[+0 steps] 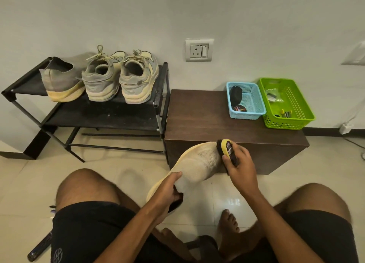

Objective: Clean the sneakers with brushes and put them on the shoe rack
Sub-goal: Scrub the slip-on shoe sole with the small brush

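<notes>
On the top shelf of the black metal-framed shoe rack, against the wall, 3 sneakers stand heels outward: a grey knit one at the left end, then a laced grey-and-cream pair reaching to the right end. Lower, over the tiled floor, the left hand grips a cream mesh sneaker at its collar, thumb along the upper, fingers curled into the opening, toe raised toward the dark wooden bench. At that toe, the right hand is wrapped around a shoe brush, yellow-backed with dark bristles touching the mesh. On the bench's back right corner sit 2 perforated plastic baskets, side by side: a blue basket and a green basket.
</notes>
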